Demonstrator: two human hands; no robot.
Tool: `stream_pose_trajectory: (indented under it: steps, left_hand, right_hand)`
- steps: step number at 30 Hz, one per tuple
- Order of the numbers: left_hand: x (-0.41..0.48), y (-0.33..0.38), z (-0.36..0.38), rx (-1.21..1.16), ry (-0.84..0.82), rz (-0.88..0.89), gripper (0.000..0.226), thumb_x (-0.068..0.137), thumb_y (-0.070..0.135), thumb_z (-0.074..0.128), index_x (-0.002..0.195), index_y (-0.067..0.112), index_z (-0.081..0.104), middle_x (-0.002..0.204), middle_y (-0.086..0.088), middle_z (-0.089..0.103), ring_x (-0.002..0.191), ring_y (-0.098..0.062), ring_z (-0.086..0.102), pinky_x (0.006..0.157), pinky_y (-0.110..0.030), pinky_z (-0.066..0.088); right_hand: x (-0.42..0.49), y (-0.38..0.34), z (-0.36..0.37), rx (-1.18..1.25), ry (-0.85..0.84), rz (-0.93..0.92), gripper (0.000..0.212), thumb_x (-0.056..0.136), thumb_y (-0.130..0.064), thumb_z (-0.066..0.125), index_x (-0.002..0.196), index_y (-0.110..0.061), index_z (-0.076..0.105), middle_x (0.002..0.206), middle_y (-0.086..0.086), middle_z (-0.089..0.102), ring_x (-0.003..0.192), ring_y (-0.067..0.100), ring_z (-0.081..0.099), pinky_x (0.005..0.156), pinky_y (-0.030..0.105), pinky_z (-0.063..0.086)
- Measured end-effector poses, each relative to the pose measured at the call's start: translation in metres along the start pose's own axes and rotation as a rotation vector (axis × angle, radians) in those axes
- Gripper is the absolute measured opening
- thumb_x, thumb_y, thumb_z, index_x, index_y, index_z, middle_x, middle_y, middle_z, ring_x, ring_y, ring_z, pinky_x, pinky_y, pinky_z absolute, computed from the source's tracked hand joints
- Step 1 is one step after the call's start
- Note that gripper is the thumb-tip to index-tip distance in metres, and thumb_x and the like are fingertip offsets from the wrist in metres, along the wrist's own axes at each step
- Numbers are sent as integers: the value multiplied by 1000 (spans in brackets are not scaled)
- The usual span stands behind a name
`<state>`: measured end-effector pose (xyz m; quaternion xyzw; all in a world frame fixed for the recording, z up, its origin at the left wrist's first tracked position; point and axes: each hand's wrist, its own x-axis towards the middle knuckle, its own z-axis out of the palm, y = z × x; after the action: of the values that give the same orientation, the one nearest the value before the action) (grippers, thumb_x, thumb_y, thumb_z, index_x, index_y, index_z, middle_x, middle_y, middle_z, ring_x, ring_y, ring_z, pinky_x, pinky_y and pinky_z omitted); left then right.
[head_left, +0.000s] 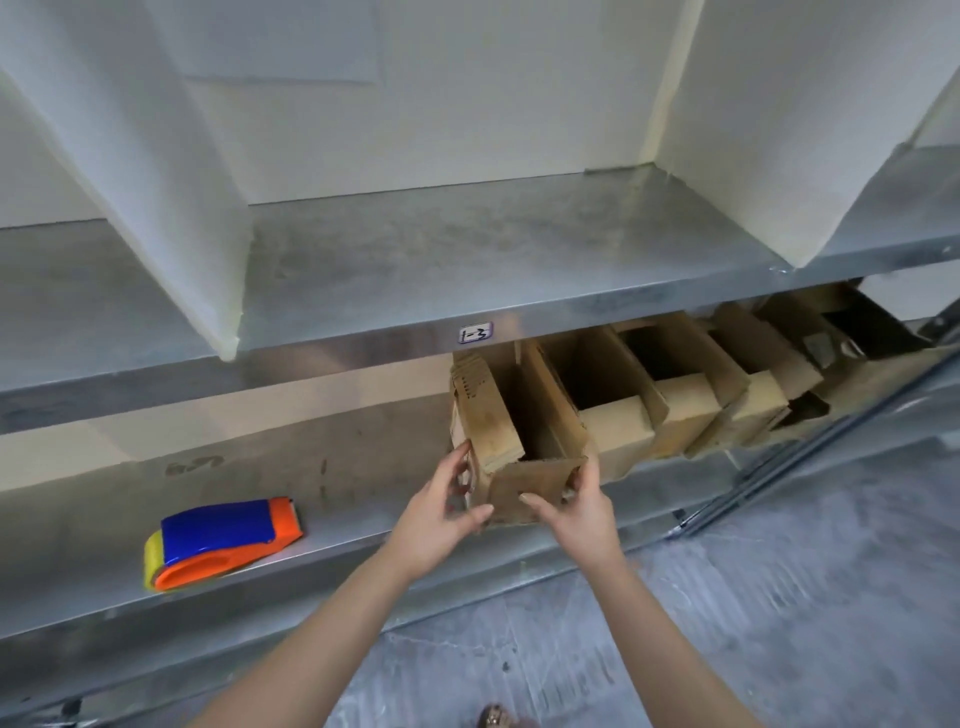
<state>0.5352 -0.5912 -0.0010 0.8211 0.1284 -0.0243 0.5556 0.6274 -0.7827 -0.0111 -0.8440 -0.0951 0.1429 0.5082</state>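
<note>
An open brown cardboard box (524, 488) with raised flaps stands at the front of the lower metal shelf (332, 530), first in a row of similar boxes. My left hand (441, 519) curls round its left front corner, thumb on the front face. My right hand (582, 514) grips the right front corner, fingers hooked at a cut-out in the front panel and thumb on the face. An orange and blue tape dispenser (223, 540) with a yellow roll lies on the same shelf, well to the left of the box.
Several more open cardboard boxes (691, 405) line the lower shelf to the right. The upper metal shelf (467, 260) carries a label reading 1-3 (475, 333) on its front lip and white dividers (171, 171). Grey concrete floor (779, 597) lies below.
</note>
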Motion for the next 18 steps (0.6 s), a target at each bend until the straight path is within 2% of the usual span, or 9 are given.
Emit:
stream_pose_trajectory:
  steps: [4, 7, 10, 13, 16, 18]
  left_hand:
    - [14, 3, 28, -60, 49, -33, 80, 85, 30, 71, 143, 42, 18, 141, 7, 45, 109, -8, 60, 93, -24, 49]
    - [22, -2, 36, -84, 116, -66, 79, 85, 32, 71, 144, 37, 19, 142, 8, 46, 111, -7, 60, 98, -31, 50]
    - [24, -3, 38, -122, 98, -65, 78, 86, 30, 70, 143, 37, 17, 146, 9, 41, 113, 4, 56, 102, -28, 46]
    - [22, -4, 38, -127, 3, -56, 84, 84, 45, 69, 145, 44, 11, 149, 15, 34, 123, -3, 52, 105, -30, 43]
    - [24, -7, 31, 14, -11, -42, 91, 76, 64, 63, 146, 48, 7, 152, 17, 30, 137, -5, 36, 109, -38, 40]
    - [24, -10, 26, 122, 22, -37, 87, 79, 59, 62, 147, 43, 11, 154, 12, 30, 139, -8, 30, 107, -41, 42]
  right_hand:
    - [1, 5, 1, -113, 176, 30, 76, 73, -38, 83, 136, -24, 44, 113, -4, 66, 108, 13, 60, 85, 24, 44]
    - [5, 6, 7, -71, 248, 30, 63, 71, -28, 86, 123, -24, 52, 105, -9, 65, 101, 10, 60, 83, 20, 44]
    - [5, 8, 12, 30, 282, 44, 47, 74, -18, 84, 109, -30, 55, 103, -11, 65, 99, 7, 61, 86, 23, 51]
    - [1, 17, 11, 35, 308, 55, 41, 79, -17, 79, 115, -24, 63, 109, -5, 66, 99, 5, 61, 91, 32, 55]
    - [0, 14, 1, 43, 281, 95, 45, 80, -22, 79, 121, -23, 63, 111, -6, 68, 103, 5, 60, 91, 24, 51]
    - [-3, 11, -2, 97, 236, 111, 45, 79, -23, 80, 118, -28, 59, 107, -10, 66, 105, 5, 61, 91, 21, 48]
